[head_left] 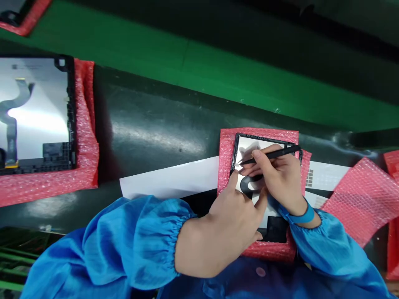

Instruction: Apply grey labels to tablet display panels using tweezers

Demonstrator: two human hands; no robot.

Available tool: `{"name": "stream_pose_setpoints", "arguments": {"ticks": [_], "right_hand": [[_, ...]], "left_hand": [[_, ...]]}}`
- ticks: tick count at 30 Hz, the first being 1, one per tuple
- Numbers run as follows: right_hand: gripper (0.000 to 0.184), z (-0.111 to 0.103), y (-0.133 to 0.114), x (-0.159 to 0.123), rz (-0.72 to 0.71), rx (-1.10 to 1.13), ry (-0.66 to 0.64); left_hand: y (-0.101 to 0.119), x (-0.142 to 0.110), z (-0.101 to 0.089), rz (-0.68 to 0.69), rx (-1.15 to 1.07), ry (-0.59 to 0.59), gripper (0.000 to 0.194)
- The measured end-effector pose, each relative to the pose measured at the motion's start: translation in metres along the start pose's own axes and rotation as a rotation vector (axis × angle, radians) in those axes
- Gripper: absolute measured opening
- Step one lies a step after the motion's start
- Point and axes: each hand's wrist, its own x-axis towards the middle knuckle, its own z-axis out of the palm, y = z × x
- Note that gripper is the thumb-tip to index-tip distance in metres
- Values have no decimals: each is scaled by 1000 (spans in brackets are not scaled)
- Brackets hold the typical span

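Observation:
A tablet screen assembly lies back side up on a red bubble-wrap bag, with a black frame round its silvery back. My right hand is closed round black tweezers, whose thin tips point left and reach the frame's left inner edge. Just below those tips, the index finger of my left hand rests stretched out on the frame, its thumb held apart. A dark curved flex cable shows partly between the hands. Both hands hide much of the panel's middle.
Another screen assembly sits on red bubble wrap at the left, and part of a third is at the top left corner. White paper strips lie under the work. More red bubble wrap is at the right.

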Motion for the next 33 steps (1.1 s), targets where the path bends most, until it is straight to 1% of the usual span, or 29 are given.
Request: {"name": "stream_pose_setpoints", "arguments": {"ticks": [7, 15, 28, 30, 33], "right_hand": [[24, -2, 6, -3, 37, -19, 14], [27, 1, 2, -3, 40, -43, 32], [28, 0, 3, -5, 20, -105, 50], [27, 0, 4, -5, 20, -114, 50], [28, 0, 6, -6, 25, -114, 55]], "left_hand": [[-4, 4, -8, 30, -48, -70, 79], [-4, 5, -9, 13, -28, -32, 59], [-7, 7, -12, 35, -68, -84, 54], [-9, 8, -12, 34, -51, -80, 59], [-11, 8, -9, 36, -57, -67, 73]]}}
